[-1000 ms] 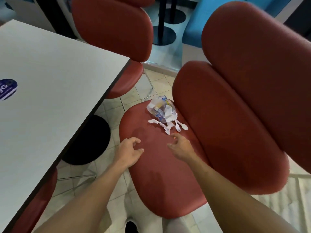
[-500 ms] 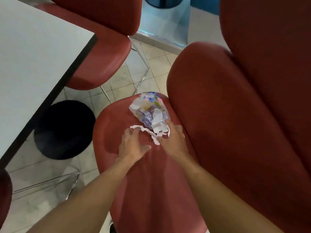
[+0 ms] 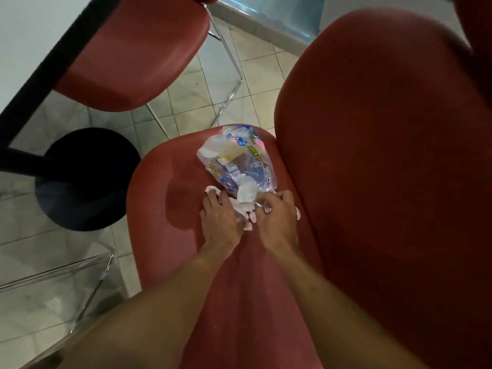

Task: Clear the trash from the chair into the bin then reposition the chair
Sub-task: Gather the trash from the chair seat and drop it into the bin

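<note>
On the right side of the view rose the padded red backrest (image 3: pixel 386 155) of the chair, with the chair's red seat (image 3: pixel 170 235) spreading out below and to its left. Beyond the seat stood a second red chair (image 3: pixel 133 54), tucked partly beneath the pale worktop (image 3: pixel 24 35) with its dark edge at the upper left. Under that worktop sat its round black base (image 3: pixel 85 179) on the tiled floor (image 3: pixel 221 89), and a thin chrome chair frame (image 3: pixel 229 62) crossed the tiles near the top of the view.

Toward the far end of the seat, close against the backrest, lay the trash. Its biggest piece was a crumpled clear plastic bag (image 3: pixel 237 158) printed in blue and yellow, with scraps of paper visible inside. At the bag's near end lay a small clutter of white plastic cutlery and paper scraps (image 3: pixel 246 209), partly hidden by the hands.

Both bare forearms reached in from the bottom of the view. The left hand (image 3: pixel 221 219) rested palm down on the seat, its fingers curled onto the white scraps at the left of the clutter. The right hand (image 3: pixel 277 219) lay just beside it, its fingertips curled and pinching at the white pieces at the bag's near edge. Each grip was thus closing on the scraps, and the bag itself lay flat on the seat, touching the hands only at its near end.
</note>
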`<state>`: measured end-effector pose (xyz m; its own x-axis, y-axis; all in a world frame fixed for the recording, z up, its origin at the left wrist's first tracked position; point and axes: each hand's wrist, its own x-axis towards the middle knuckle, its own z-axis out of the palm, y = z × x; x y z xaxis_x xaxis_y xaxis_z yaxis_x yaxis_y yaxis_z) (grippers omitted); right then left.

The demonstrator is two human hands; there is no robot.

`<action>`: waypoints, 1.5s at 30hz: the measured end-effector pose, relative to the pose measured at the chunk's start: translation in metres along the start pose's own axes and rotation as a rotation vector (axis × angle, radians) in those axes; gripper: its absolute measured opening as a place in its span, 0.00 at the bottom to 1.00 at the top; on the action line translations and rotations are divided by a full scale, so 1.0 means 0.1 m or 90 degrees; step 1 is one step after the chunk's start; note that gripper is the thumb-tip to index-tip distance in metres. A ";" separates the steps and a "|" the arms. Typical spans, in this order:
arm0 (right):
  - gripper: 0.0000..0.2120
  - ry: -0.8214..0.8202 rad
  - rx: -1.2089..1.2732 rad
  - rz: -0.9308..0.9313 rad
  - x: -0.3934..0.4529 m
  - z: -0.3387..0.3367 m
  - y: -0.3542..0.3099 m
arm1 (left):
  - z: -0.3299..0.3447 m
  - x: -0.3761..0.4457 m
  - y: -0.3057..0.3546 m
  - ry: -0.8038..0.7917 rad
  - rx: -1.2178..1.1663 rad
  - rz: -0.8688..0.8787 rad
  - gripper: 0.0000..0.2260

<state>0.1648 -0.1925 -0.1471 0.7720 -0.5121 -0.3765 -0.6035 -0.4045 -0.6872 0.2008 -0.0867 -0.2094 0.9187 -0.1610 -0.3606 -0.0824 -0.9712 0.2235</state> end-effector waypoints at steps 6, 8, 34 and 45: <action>0.10 0.039 -0.009 0.010 -0.13 -0.03 0.02 | -0.12 0.03 -0.19 -0.049 -0.096 0.029 0.11; 0.10 0.047 -0.011 0.016 -0.20 -0.04 -0.02 | -0.23 -0.01 -0.27 -0.057 -0.139 0.004 0.06; 0.08 0.113 0.010 -0.063 -2.91 0.02 -1.13 | -2.01 -2.57 -1.71 0.055 -0.489 -0.068 0.09; 0.09 0.119 -0.016 -0.120 -4.04 0.16 -1.32 | -2.41 -3.44 -2.35 0.100 -0.412 -0.104 0.10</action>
<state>-0.0639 0.0804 0.0856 0.8224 -0.5562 -0.1195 -0.4588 -0.5242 -0.7175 -0.0023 0.2393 0.0807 0.9487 0.0537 -0.3115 0.2649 -0.6727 0.6909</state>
